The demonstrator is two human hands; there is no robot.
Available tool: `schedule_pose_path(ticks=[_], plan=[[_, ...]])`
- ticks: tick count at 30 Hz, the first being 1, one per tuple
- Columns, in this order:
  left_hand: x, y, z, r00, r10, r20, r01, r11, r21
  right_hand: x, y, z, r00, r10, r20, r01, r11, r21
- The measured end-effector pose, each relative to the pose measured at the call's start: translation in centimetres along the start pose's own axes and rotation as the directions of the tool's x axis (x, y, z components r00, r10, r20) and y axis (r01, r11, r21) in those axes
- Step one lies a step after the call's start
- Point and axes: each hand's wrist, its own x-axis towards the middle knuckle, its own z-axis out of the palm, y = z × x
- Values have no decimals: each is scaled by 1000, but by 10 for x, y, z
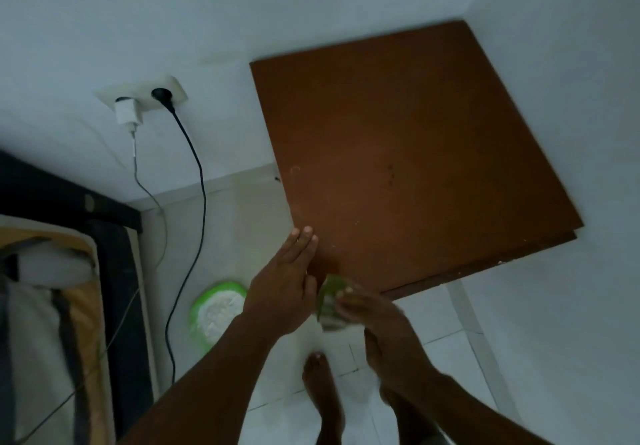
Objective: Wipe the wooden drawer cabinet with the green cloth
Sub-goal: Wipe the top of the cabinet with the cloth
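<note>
Cloth (331, 301) sits bunched in my right hand's (377, 320) grip just off the cabinet's (415, 154) near edge, ready for its top, while my left hand (282, 289), fingers straight and holding nothing, reaches over the near corner, probably to steady.

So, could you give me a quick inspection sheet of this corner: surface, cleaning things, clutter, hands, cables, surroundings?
Surface: cabinet top, brown wood, bare, a few small marks.
Job's things: green cloth, bunched and blurred, at the cabinet's near edge.
Clutter: green-rimmed bowl holding something white, on the floor left of the cabinet.
Fingers: left hand open, fingers straight by the near left corner; right hand grips the cloth.
Cables: white charger and black plug in the wall socket; their cables hang down the wall.
Surroundings: white walls, tiled floor, bed at left.
</note>
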Motion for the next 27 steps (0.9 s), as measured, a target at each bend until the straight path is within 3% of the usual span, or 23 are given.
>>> schedule_pose_path(ticks=[2, 4, 7, 9, 12, 14, 19, 22, 24, 27], plan=[[1, -3, -5, 1000, 15, 15, -15, 1000, 16, -25, -18, -1, 997, -20, 73, 14, 996, 87], [2, -3, -7, 1000, 30, 7, -30, 999, 30, -9, -28, -32, 1000, -22, 11, 21, 990, 139], [-4, -3, -4, 999, 35, -13, -34, 997, 63, 78, -5, -85, 974, 9, -226, -17, 999, -35], [-14, -5, 2, 999, 26, -19, -25, 997, 68, 143, 24, -101, 958, 21, -284, -72, 982, -172], [-26, -7, 9, 999, 18, -27, -16, 998, 63, 182, 43, -76, 984, 143, -105, -164, 959, -230], [-27, -8, 9, 1000, 10, -25, -8, 998, 58, 156, 38, -45, 988, 153, 26, -141, 953, -267], [-28, -9, 5, 1000, 12, -5, -11, 998, 61, 28, 3, -11, 972, -102, 212, 130, 984, -124], [-27, -7, 3, 999, 2, 32, -4, 998, 63, 3, -12, -26, 932, -223, 286, 265, 958, -114], [-26, -6, 3, 999, -1, 49, -2, 999, 52, 24, -20, -44, 939, -253, 231, 295, 940, -170], [-27, -8, 5, 999, -11, 53, 9, 999, 39, 105, -19, -65, 987, -151, -51, 139, 971, -192]])
